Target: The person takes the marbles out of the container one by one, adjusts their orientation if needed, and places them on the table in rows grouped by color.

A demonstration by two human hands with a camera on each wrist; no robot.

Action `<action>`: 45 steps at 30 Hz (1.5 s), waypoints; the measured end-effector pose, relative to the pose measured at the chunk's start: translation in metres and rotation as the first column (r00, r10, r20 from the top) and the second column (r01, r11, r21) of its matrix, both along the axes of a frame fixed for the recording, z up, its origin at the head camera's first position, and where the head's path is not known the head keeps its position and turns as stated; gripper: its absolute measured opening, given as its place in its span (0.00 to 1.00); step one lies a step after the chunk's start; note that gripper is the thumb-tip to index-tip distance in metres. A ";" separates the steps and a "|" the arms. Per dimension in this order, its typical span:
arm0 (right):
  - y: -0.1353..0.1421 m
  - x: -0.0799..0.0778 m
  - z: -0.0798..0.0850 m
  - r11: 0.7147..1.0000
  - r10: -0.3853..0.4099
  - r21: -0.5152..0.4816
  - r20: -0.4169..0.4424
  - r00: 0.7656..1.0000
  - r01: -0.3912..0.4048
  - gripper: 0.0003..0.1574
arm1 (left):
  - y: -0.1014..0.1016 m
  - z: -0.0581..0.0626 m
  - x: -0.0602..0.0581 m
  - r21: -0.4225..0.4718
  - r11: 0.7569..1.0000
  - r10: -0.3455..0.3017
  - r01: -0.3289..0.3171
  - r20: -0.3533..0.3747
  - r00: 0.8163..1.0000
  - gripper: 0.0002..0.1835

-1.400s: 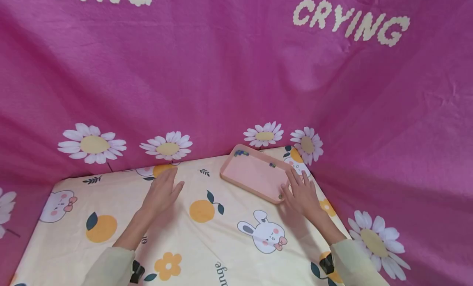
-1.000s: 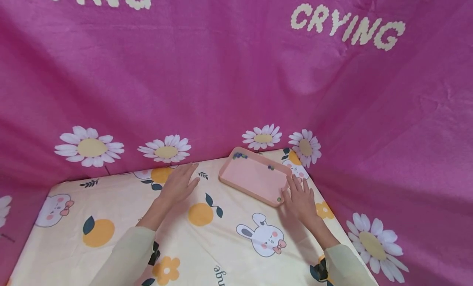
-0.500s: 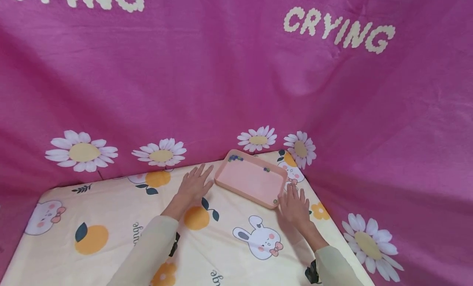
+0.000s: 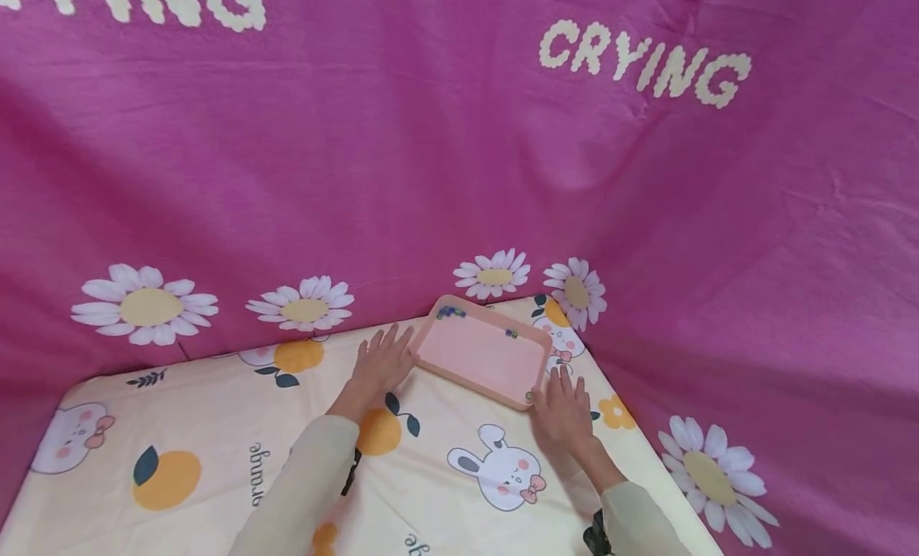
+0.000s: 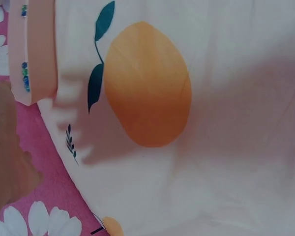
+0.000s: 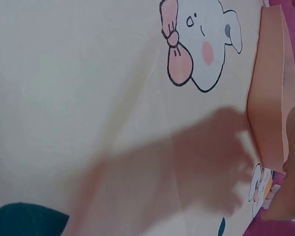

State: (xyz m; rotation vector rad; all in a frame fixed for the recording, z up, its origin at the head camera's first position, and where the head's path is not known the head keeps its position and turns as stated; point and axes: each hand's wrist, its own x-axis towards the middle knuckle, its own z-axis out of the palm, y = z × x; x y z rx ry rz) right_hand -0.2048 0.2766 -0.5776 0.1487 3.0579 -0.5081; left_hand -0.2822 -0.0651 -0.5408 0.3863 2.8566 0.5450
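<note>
A shallow pink tray (image 4: 477, 352) lies at an angle near the back of the cloth-covered table. Inside it, small blue and green beads (image 4: 450, 312) cluster in the far left corner, a few beads (image 4: 511, 333) sit along the back wall, and one bead (image 4: 530, 396) is at the near right corner. My left hand (image 4: 380, 367) is spread palm down, its thumb right at the tray's left corner. At the opposite end my right hand (image 4: 565, 412) reaches forward with extended fingers, thumb at the near right corner. Both wrist views show the tray's side wall (image 5: 42, 54) beside a hand.
The pale tablecloth (image 4: 237, 412) carries printed oranges, flowers and rabbits. A magenta curtain (image 4: 402, 157) with daisies hangs right behind the table and along its right side. Each wrist wears a small black camera (image 4: 597, 534).
My left hand has moved right across the cloth to the tray's left end, its fingers spreading. My right hand has stayed by the tray's right end, shifting slightly toward me. The view has drifted slightly.
</note>
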 end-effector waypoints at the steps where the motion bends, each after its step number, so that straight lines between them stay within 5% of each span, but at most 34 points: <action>1: -0.001 0.000 0.000 1.000 0.001 -0.002 0.000 1.000 -0.001 0.43 | 0.001 -0.002 -0.001 -0.009 1.000 -0.005 0.005 -0.004 1.000 0.36; 10: -0.003 -0.001 -0.002 1.000 -0.012 0.012 0.013 1.000 0.012 0.44 | 0.009 -0.016 -0.014 -0.063 0.997 -0.051 0.050 -0.019 0.999 0.36; 31: -0.006 -0.009 -0.009 1.000 -0.025 -0.011 0.051 0.998 0.026 0.43 | 0.021 -0.028 -0.038 -0.117 0.987 -0.125 0.112 -0.104 0.987 0.34; 45: -0.006 -0.016 -0.011 0.999 -0.033 0.045 0.079 0.996 0.030 0.46 | 0.016 -0.022 -0.046 -0.261 0.957 -0.169 0.130 -0.134 0.976 0.38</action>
